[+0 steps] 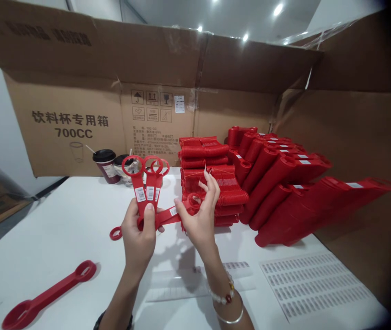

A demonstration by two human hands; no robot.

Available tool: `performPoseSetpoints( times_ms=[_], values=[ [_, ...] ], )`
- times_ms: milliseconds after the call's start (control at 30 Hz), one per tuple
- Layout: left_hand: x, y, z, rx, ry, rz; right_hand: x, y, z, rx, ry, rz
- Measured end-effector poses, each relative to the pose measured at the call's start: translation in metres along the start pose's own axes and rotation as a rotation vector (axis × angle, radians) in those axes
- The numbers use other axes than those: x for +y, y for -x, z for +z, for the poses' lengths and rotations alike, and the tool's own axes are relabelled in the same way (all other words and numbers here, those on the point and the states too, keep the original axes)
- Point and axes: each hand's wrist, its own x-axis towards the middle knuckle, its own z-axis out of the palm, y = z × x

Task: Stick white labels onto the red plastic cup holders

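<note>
My left hand [138, 233] grips a fan of three red plastic ring-ended strips [145, 183] that stand upright, each with a white barcode label. A fourth red strip [163, 219] lies crosswise through that grip, its far ring [115, 233] sticking out to the left. My right hand [198, 215] pinches the other end of this crosswise strip, close to its ring [193, 203]. A barcode label [173, 211] shows on the strip between my hands. A loose red strip [49, 293] lies on the white table [78, 220], left of my left hand.
Stacked bundles of red strips [209, 183] and long red rows [285, 183] stand beyond my hands, against a large cardboard box [61, 123]. Two drink cups [106, 166] stand behind the fan. A printed barcode sheet [314, 284] and a clear plastic sleeve [198, 282] lie at the front right.
</note>
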Motion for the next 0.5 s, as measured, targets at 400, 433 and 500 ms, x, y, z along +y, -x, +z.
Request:
performPoseSetpoints(
  times_ms=[400,433,500],
  values=[
    [-0.004,-0.005,-0.005,-0.367,-0.123,0.103,0.006,-0.009,-0.019,0.027,-0.273,0.092],
    [-0.004,-0.005,-0.005,-0.486,-0.112,0.096,0.009,-0.013,-0.023,0.014,-0.321,0.114],
    [-0.006,-0.006,-0.004,-0.685,-0.082,0.045,0.012,-0.019,-0.031,-0.021,-0.437,0.146]
  ],
)
